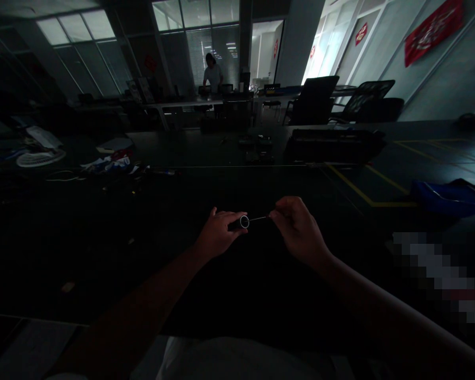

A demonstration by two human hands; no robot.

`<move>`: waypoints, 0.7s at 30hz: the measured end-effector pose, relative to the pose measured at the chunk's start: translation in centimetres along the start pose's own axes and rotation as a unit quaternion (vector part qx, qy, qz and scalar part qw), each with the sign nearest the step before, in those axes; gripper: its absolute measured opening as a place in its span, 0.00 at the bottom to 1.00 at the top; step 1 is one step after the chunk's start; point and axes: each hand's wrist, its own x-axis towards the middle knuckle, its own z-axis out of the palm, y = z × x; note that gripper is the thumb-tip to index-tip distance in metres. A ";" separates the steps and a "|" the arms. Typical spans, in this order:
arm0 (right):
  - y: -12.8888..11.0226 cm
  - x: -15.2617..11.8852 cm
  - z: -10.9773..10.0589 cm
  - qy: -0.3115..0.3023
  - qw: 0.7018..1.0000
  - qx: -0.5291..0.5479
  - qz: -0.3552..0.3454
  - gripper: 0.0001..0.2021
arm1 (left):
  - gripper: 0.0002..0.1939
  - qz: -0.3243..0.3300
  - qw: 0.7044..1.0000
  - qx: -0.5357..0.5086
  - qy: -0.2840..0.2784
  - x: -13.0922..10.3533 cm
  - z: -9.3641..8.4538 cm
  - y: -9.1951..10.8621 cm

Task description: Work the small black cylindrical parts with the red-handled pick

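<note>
In the head view, my left hand [220,232] is closed around a short dark cylinder [235,225], which has a pale ring [244,221] at the end facing right. My right hand [298,227] pinches a thin, straight, light-coloured rod [258,218] between thumb and fingertips. The rod spans the gap between my hands, and its left end meets the ring; whether it goes inside, I cannot tell. Both hands are raised over the dark table [150,248]. Dim light hides the rod's kind and most of the cylinder.
Cloths and papers [116,161] lie at the left, near a white round-based object [41,155]. A long black case [334,145] sits at the back right, a blue bag [451,196] at the right. Beyond are chairs [314,100] and a person [212,74] at a far desk.
</note>
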 end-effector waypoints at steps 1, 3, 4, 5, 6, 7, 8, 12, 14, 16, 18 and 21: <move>-0.2 0.0 0.0 0.003 1.000 -0.007 0.000 0.08 | 0.21 -0.002 1.000 -0.002 0.001 0.0 0.0 0.1; -0.6 0.1 -0.2 -0.005 1.000 -0.024 0.010 0.08 | 0.22 -0.005 1.000 -0.002 0.005 0.0 -0.1 0.2; -0.8 0.1 -0.2 -0.011 0.999 -0.031 0.018 0.10 | 0.22 -0.005 1.000 -0.002 0.007 -0.1 -0.1 0.2; -0.9 0.2 -0.2 -0.014 0.999 -0.036 0.026 0.12 | 0.22 -0.004 1.000 -0.002 0.008 -0.1 -0.1 0.3; -1.0 0.2 -0.2 -0.015 0.999 -0.042 0.031 0.14 | 0.22 -0.001 1.000 -0.002 0.008 -0.1 -0.1 0.3; -1.0 0.2 -0.2 -0.011 0.998 -0.047 0.034 0.15 | 0.22 0.002 1.000 0.000 0.007 -0.1 0.0 0.3; -0.9 0.2 -0.2 -0.005 0.998 -0.050 0.031 0.14 | 0.21 0.005 1.000 0.003 0.005 -0.1 0.0 0.3; -0.4 -0.1 0.1 0.011 0.999 -0.036 -0.003 0.07 | 0.21 0.008 1.000 0.010 -0.001 -0.1 0.1 0.2; -0.3 -0.1 0.1 0.006 1.000 -0.027 -0.013 0.08 | 0.21 0.004 1.000 0.007 0.001 -0.1 0.0 0.1; -0.3 0.0 0.0 -0.012 0.999 -0.031 -0.008 0.08 | 0.22 0.004 1.000 0.008 0.006 -0.1 0.0 0.0; -0.4 0.1 -0.1 -0.025 0.999 -0.045 0.006 0.08 | 0.22 0.008 1.000 0.009 0.010 -0.1 0.1 0.0; -0.6 0.2 -0.1 -0.020 0.998 -0.057 0.013 0.11 | 0.22 0.011 1.000 0.009 0.009 -0.2 0.1 0.1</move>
